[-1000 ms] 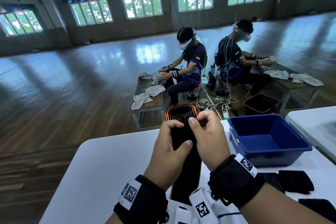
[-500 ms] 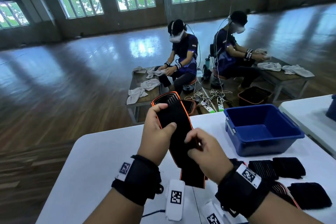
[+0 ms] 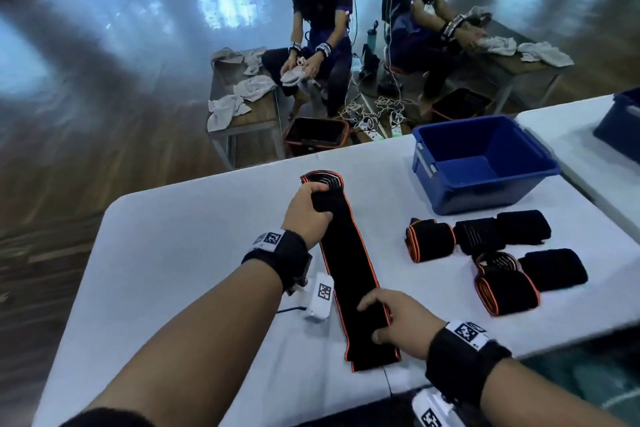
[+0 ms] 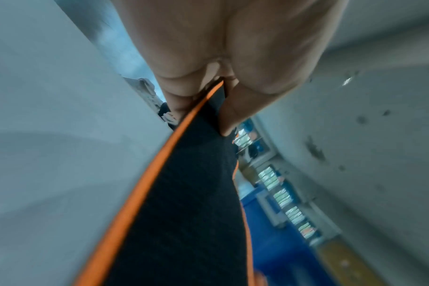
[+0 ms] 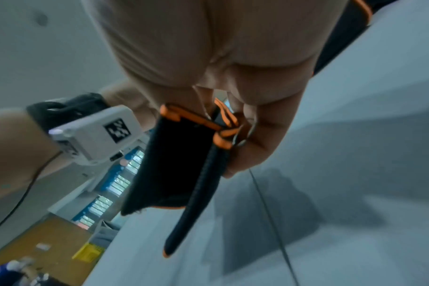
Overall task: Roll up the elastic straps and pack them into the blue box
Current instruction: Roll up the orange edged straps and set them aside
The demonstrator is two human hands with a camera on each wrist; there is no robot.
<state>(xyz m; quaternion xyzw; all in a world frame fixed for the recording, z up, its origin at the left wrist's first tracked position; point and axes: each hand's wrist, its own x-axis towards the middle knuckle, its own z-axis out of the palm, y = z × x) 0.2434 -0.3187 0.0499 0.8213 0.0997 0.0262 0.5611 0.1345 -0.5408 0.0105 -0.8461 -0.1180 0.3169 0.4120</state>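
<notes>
The long black strap (image 3: 349, 270), held up off the table half a second ago, now lies stretched lengthwise across the white table (image 3: 180, 253), the hands drawn apart to its two ends. The left hand (image 3: 308, 211) has its fingers curled round the far end; the right hand (image 3: 398, 322) pinches the near end, fingers and thumb folded over it. The room is a large hall with a glossy wooden floor (image 3: 86, 87); two seated people (image 3: 322, 17) handle white cloths at low benches (image 3: 242, 107). One blue box (image 3: 481, 163) stands at the table's far right, empty, and just before it lie five black straps (image 3: 431, 239), some rolled.
</notes>
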